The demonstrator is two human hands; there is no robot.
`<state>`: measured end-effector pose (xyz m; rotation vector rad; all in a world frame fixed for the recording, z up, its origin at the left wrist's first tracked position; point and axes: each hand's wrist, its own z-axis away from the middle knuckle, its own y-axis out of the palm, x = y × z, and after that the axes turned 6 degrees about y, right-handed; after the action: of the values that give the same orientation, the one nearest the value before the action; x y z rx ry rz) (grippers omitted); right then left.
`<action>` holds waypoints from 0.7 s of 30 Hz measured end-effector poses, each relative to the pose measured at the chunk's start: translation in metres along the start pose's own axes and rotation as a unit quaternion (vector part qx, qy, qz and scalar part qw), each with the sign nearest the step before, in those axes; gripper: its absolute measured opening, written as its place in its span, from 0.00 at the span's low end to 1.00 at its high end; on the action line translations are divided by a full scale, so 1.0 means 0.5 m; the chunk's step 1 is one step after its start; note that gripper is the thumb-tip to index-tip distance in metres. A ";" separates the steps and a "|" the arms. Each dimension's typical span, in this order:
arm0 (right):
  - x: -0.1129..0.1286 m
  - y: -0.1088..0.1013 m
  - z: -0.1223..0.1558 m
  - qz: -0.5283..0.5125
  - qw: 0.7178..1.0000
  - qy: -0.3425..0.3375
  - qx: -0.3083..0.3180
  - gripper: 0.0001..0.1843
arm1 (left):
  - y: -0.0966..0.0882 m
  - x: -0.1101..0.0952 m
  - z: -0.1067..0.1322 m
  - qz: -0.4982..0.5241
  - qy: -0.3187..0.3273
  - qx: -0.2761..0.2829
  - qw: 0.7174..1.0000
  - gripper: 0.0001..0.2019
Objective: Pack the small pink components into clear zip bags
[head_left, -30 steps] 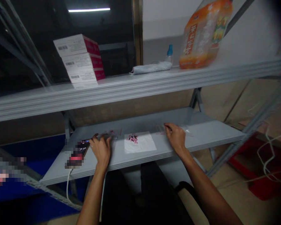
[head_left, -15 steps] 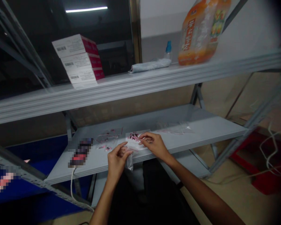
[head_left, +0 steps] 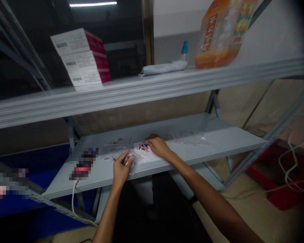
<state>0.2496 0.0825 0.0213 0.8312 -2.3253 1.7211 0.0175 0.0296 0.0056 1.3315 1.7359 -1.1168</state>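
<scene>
My left hand [head_left: 121,169] grips a small clear plastic bag [head_left: 130,163], bunched between fingers and thumb above the front of the grey metal shelf [head_left: 192,145]. My right hand [head_left: 158,147] rests palm down at the far edge of a white paper sheet [head_left: 147,156], its fingertips hidden. Right beside those fingers lies a cluster of small dark and pink pieces [head_left: 144,146]. Further left on the shelf are several flat clear bags [head_left: 114,145] with pink bits. A larger clear bag [head_left: 186,136] lies to the right of my right hand.
A phone [head_left: 84,163], blurred out, lies at the shelf's left with a white cable hanging down. Above is a second shelf [head_left: 116,98] holding stacked red-and-white boxes [head_left: 81,59], a rolled grey cloth, a blue-capped bottle and an orange package. Its front edge overhangs my hands.
My hands have moved apart. The right hand has shifted to the far edge of the paper, and the left hand has gathered the clear bag that hung below it into its grip.
</scene>
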 end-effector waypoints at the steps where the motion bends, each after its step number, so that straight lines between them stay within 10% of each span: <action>1: -0.003 -0.001 -0.022 -0.008 1.000 0.006 0.008 0.20 | 0.002 0.000 0.001 -0.004 0.001 0.002 1.000 0.24; 8: -0.024 0.019 -0.125 -0.038 0.996 0.022 0.079 0.11 | 0.001 0.008 0.006 -0.011 0.009 0.014 1.000 0.24; 21: -0.019 0.018 -0.109 -0.024 0.996 0.000 0.084 0.10 | -0.003 0.001 0.011 0.022 0.009 0.015 1.000 0.23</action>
<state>0.2412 0.1372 0.0282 0.9050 -2.1655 1.9157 0.0158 0.0246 0.0032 1.3947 1.7009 -1.1132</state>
